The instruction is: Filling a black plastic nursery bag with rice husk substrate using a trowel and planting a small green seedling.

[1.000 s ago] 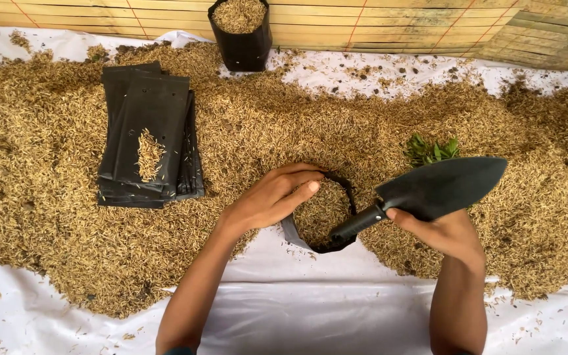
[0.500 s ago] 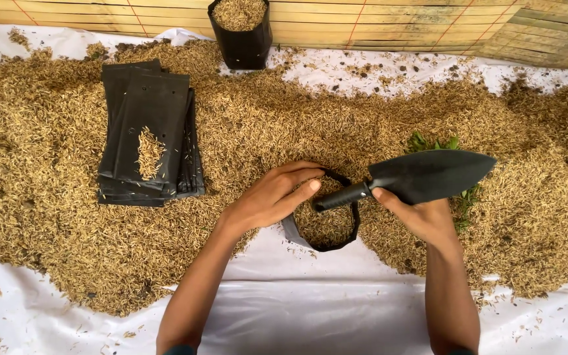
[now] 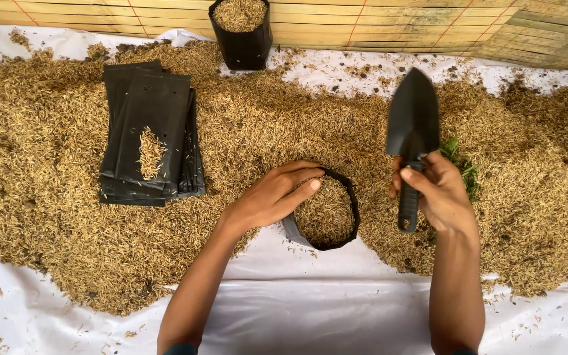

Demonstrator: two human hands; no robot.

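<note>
My right grip point(image 3: 438, 194) wraps the black trowel point(image 3: 414, 131); left grip point(image 3: 274, 194), loosely open, steadies the husk-filled grow bag point(image 3: 327, 213) between them.

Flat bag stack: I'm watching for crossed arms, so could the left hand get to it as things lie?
Probably yes. The left hand rests on the open bag's rim, the stack lies on its own side, and only loose husks lie between.
</note>
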